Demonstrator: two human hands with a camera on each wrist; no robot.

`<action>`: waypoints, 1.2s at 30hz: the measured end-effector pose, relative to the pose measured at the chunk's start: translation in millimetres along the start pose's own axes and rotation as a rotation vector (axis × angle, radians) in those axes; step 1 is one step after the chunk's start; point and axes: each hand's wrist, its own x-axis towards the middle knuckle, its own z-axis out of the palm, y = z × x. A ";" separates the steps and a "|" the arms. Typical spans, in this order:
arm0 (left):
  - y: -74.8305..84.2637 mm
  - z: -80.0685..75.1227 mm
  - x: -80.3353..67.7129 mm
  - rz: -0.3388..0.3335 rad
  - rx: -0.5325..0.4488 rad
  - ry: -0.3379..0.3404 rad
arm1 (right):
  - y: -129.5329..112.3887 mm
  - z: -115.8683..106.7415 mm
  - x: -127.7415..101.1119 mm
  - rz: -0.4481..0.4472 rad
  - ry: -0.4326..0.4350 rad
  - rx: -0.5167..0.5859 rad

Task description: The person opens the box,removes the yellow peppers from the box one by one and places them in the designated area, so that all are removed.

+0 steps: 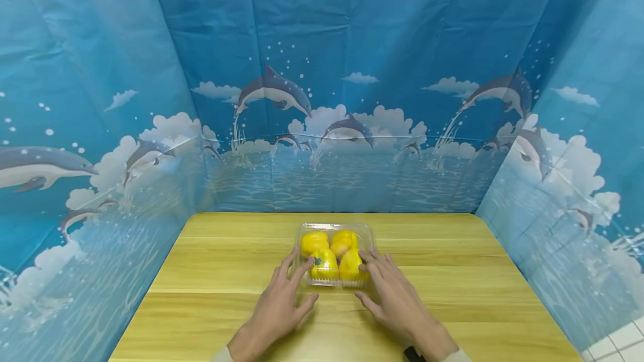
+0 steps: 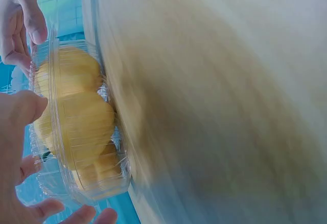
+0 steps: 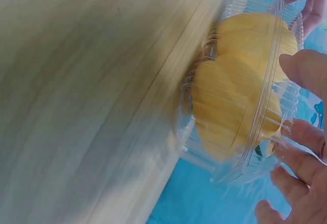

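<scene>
A clear plastic clamshell box (image 1: 336, 226) lies on the wooden table with its lid down. Inside sit several yellow fruits (image 1: 344, 243) with a faint orange blush; their exact kind is hard to tell. My left hand (image 1: 279, 301) is at the near left side of the box, fingers spread along its edge. At the near right side, my right hand (image 1: 394, 295) has its fingertips over the lid's edge. In the left wrist view, the left thumb (image 2: 30, 106) stands apart from the other fingers beside the box. The right wrist view shows the right thumb (image 3: 301, 68) likewise spread.
The box rests toward the far half of the light wooden table (image 1: 226, 256). Blue cloth with dolphins (image 1: 274, 91) surrounds the table at the back and both sides. White floor tiles (image 1: 626, 335) show at lower right. A black band (image 1: 413, 354) is around the right wrist.
</scene>
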 end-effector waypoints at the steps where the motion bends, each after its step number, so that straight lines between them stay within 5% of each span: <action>1: 0.8 0.3 -1.8 -0.002 -0.007 0.001 | -1.0 -0.1 -1.2 -0.004 0.005 0.003; 15: 8.1 -1.8 -18.4 0.020 0.019 0.009 | -6.9 -3.9 -10.2 -0.024 0.039 0.023; 26: 19.8 -2.8 -29.3 0.047 -0.033 0.012 | -4.4 -10.8 -21.0 -0.129 0.158 -0.021; 36: 24.3 2.0 -43.8 0.036 -0.091 0.017 | -5.4 -14.9 -33.2 -0.149 0.166 -0.001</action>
